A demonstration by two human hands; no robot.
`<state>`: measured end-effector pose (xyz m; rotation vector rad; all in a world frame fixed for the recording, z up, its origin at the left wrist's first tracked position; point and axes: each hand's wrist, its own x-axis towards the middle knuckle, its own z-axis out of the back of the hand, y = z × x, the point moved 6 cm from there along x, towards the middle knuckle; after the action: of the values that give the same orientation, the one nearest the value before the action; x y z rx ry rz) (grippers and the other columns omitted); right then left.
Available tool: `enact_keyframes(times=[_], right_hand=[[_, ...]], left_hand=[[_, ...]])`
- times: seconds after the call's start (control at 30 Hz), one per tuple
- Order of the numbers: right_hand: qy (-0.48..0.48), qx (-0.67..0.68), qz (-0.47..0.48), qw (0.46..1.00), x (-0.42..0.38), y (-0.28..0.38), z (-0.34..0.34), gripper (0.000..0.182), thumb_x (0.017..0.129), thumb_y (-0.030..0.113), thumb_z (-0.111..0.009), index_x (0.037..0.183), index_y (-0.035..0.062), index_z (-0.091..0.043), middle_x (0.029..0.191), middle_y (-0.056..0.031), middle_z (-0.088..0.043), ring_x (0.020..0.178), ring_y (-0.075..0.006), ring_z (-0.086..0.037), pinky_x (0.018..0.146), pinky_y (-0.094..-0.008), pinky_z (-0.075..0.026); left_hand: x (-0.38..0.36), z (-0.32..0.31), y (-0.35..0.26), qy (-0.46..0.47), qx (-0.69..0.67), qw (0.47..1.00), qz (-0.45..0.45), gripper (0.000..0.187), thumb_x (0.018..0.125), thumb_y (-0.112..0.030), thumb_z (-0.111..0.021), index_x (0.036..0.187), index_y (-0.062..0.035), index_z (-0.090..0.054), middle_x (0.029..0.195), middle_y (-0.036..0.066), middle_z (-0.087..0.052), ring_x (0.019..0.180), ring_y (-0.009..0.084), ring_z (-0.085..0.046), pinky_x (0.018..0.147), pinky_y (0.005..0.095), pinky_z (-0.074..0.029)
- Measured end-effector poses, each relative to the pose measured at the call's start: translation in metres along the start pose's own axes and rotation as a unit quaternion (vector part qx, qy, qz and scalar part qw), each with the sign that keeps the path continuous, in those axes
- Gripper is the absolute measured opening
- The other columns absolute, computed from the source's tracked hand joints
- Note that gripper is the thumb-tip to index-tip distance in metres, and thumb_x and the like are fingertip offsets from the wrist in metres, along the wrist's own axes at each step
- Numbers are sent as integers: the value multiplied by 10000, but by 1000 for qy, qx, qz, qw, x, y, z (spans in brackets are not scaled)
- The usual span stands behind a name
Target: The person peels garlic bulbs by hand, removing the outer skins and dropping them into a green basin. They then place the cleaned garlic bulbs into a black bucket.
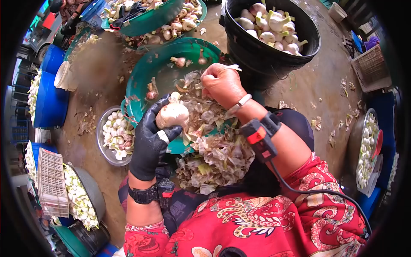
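Note:
My left hand (150, 141), in a black glove, is wrapped round a whole garlic bulb (173, 115) with its stem end pointing up. My right hand (222, 83) is bare and closed in a pinch just above and to the right of the bulb. A thin white strip (233, 67) sticks out at its top; what the fingers hold is hidden. Both hands are over a green basin (136, 81) that contains a few unpeeled garlic bulbs (178, 62) and loose papery skins (205, 109). More skins (216, 160) are heaped at the basin's near edge, by my lap.
A black bucket (265, 60) of cleaned garlic bulbs (267, 25) stands front right. Left of the basin is a metal bowl (102, 139) of peeled cloves (117, 132). Another green basin (150, 21) with garlic is ahead. Blue tubs (51, 98) and crates (53, 182) line the left.

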<state>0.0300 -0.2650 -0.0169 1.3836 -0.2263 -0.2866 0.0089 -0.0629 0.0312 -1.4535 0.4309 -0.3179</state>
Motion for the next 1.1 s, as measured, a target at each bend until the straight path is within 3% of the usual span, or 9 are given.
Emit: enact_keyframes(times=[0.1,0.2,0.33,0.43,0.5,0.67,0.8,0.9,1.1], right_hand=[[159,115,114,974,-23,29,-19,110,800,29,-633,908,9,-642,807,-2,-598,713,-80,-575,620,-254,-483],[136,-14,258,956,-45,63,-21,146,715,98,-715,810,94,-604,703,-81,-548,657,-261,-590,629,-369,-500],[138,-74,326,932,-45,57,-28,90,755,99,-659,773,63,-578,696,-133,-560,656,-277,-595,618,-393,-488],[209,-24,157,965,-39,44,-22,136,781,61,-657,751,30,-529,666,-87,-520,626,-158,-513,569,-327,-433],[145,-21,159,976,-23,31,-8,113,792,68,-624,739,16,-538,634,-60,-522,620,-114,-479,552,-305,-419],[-181,-327,96,923,12,-3,56,117,717,91,-659,667,7,-595,674,-178,-615,675,-351,-601,646,-413,-499],[175,-163,22,971,-6,7,17,137,751,85,-677,847,-11,-694,784,-73,-684,727,-94,-607,683,-264,-506],[308,120,-2,944,-27,31,-8,191,804,51,-714,982,-8,-685,877,-29,-685,792,-95,-617,740,-260,-517],[298,-3,137,945,-30,34,-18,192,737,90,-736,907,6,-708,795,-129,-697,710,-162,-654,677,-300,-514]], left_hand=[[3,6,13,-6,-21,998,56,603,777,27,-685,1329,-6,-446,1211,82,-577,1090,165,-572,935,311,-477],[6,3,15,-4,-20,998,53,572,789,27,-682,1317,-2,-463,1201,81,-579,1085,161,-572,930,301,-481],[6,-3,20,9,-59,997,57,564,777,59,-672,1307,-5,-489,1244,85,-570,1098,160,-569,939,301,-482],[4,-7,19,35,-115,989,80,592,748,84,-675,1306,-6,-498,1281,89,-558,1127,170,-560,965,310,-470],[3,-10,18,53,-148,984,88,611,728,92,-681,1305,-7,-503,1301,92,-550,1150,180,-552,986,318,-458],[-3,1,9,80,-207,975,33,705,668,41,-732,1327,-8,-487,1337,99,-534,1211,218,-519,1036,352,-418],[-2,7,16,85,-261,960,62,731,668,-2,-752,1344,-6,-472,1243,86,-581,1117,199,-571,992,336,-451],[-2,1,22,90,-258,959,70,751,692,-70,-757,1369,-2,-439,1233,86,-578,1101,198,-579,973,333,-463],[-2,-7,13,72,-197,973,97,803,735,-84,-752,1423,1,-346,1228,93,-559,1092,189,-570,930,323,-488]])
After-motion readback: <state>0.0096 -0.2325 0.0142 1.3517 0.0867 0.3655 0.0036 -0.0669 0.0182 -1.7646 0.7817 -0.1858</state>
